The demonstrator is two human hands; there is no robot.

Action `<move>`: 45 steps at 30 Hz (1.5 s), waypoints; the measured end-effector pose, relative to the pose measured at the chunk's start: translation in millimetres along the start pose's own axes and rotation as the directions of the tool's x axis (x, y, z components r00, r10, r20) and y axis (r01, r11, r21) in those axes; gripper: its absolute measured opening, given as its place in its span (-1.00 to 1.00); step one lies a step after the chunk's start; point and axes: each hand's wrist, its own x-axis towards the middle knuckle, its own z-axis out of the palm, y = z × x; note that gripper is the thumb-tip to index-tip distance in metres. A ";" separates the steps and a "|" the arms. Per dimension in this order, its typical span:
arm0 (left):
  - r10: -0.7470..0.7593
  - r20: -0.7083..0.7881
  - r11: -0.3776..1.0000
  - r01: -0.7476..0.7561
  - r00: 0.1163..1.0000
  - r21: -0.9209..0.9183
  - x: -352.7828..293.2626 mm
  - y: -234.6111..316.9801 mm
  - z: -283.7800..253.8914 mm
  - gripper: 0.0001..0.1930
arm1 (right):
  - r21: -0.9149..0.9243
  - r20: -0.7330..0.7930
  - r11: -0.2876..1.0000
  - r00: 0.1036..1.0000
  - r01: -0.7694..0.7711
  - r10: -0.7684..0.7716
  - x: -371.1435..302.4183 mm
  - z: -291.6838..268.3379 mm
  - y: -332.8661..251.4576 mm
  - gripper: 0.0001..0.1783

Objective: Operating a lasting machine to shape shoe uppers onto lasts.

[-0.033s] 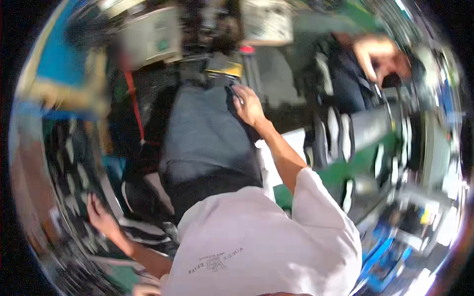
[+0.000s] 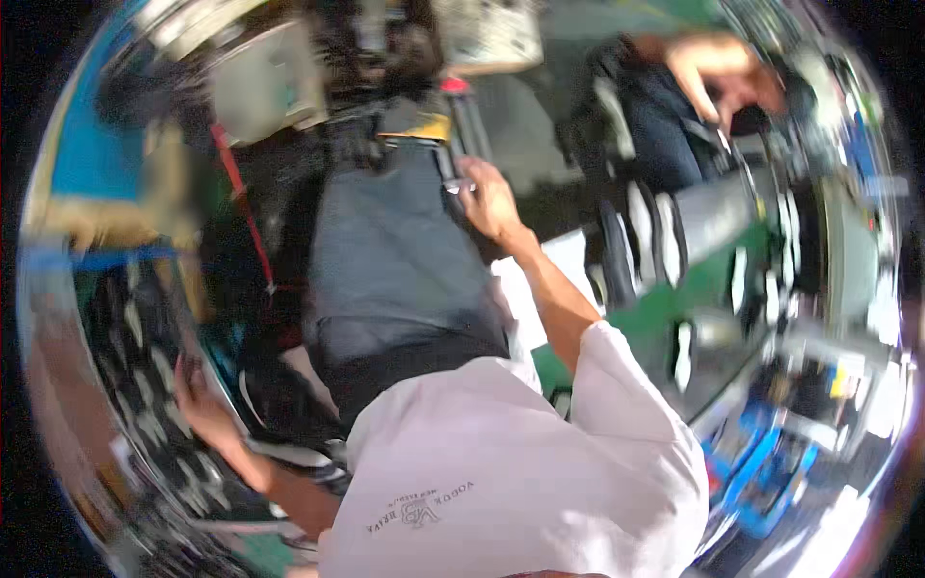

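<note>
My right hand is beside the far end of my grey-clad lap. Its fingers are curled at a small dark object with a silvery glint, which I cannot make out. Past it is a black and yellow machine part. Low on the left, my left hand reaches out with its fingers stretched, somewhat smeared by motion and with nothing seen in them. It is nearest to a rack of long black-and-white pieces shaped like shoe soles.
More sole-shaped pieces stand in a row at the right, beside a white sheet. Beyond them a co-worker's bare arm shows. A pale machine box is at the far left, with a red cord below. Blue frames lie lower right.
The whole view has shifted slightly, with far things a little further left and up. My left hand has come slightly inward to the right. The right hand stays by the same dark object.
</note>
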 end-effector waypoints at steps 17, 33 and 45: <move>0.843 0.538 0.468 -0.482 -0.009 -0.741 -49.1 289.6 277.5 -0.68 | -0.587 -0.307 0.065 0.296 -0.807 0.904 -826.1 -146.8 -163.6 -0.54; 0.841 0.539 0.524 -0.174 -0.048 -0.834 -113.9 320.5 279.7 -0.69 | 0.796 -0.044 -0.055 -0.148 -0.603 0.988 -462.5 -114.8 -103.8 -0.03; 0.932 0.173 0.298 -0.401 0.319 -0.866 -60.5 369.0 271.0 -0.67 | 0.519 0.148 0.598 0.754 -0.611 0.640 -155.5 -148.0 -117.2 0.06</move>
